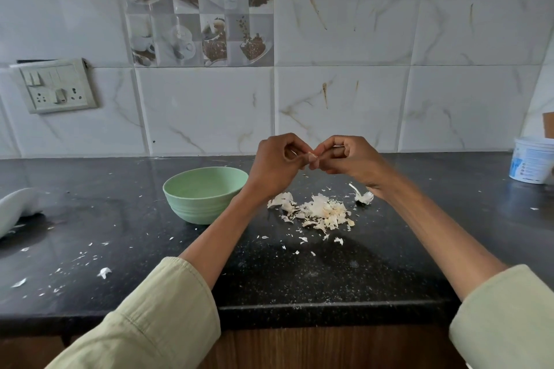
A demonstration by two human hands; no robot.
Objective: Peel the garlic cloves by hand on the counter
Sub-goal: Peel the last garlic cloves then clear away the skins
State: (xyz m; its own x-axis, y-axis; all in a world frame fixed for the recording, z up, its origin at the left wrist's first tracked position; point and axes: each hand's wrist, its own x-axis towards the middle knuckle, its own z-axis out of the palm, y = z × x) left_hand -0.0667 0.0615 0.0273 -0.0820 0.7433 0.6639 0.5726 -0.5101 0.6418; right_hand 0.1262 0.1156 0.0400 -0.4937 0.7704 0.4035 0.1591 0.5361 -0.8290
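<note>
One garlic clove is pinched between two raised hands, the left hand and right hand, fingers curled on it. On the black worktop: one green bowl at nine o'clock, one pile of skins at six.

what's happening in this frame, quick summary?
A person is peeling garlic by hand over a black counter. The left hand and right hand are raised together, fingertips of both pinching one small garlic clove between them. Below lies a pile of peeled skins, with loose flakes scattered around. A green bowl stands left of the pile; its inside looks empty from here. A white tub stands at the far right.
</note>
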